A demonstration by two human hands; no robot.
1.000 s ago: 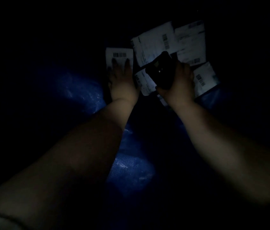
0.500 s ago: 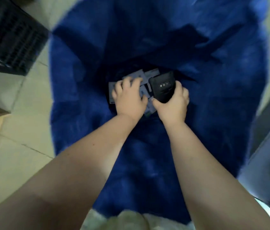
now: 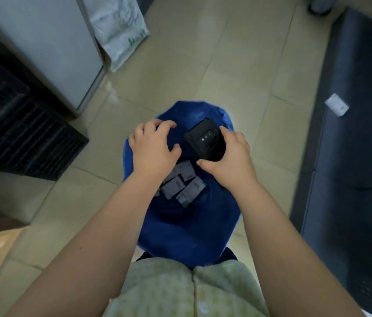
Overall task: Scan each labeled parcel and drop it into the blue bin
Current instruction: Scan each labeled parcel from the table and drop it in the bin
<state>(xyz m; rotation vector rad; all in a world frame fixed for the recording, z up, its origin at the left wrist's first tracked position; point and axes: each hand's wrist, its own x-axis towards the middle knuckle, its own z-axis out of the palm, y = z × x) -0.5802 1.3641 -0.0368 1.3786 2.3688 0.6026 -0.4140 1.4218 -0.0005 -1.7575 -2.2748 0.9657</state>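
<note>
Above a blue bin [image 3: 180,232] holding labeled parcels [image 3: 181,185], the right hand [image 3: 231,162] grips a black scanner [image 3: 204,143] while the left hand [image 3: 154,148] hovers, loosely curled and empty.

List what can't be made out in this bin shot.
Head view:
- Labels on the parcels: too small, blurred.
- Bin floor: partly behind left hand and right hand; parcel count unclear.
- Scanner: lower half under the right hand.
- Left hand's grip: palm side hidden.
- White item at right: blurred.
</note>
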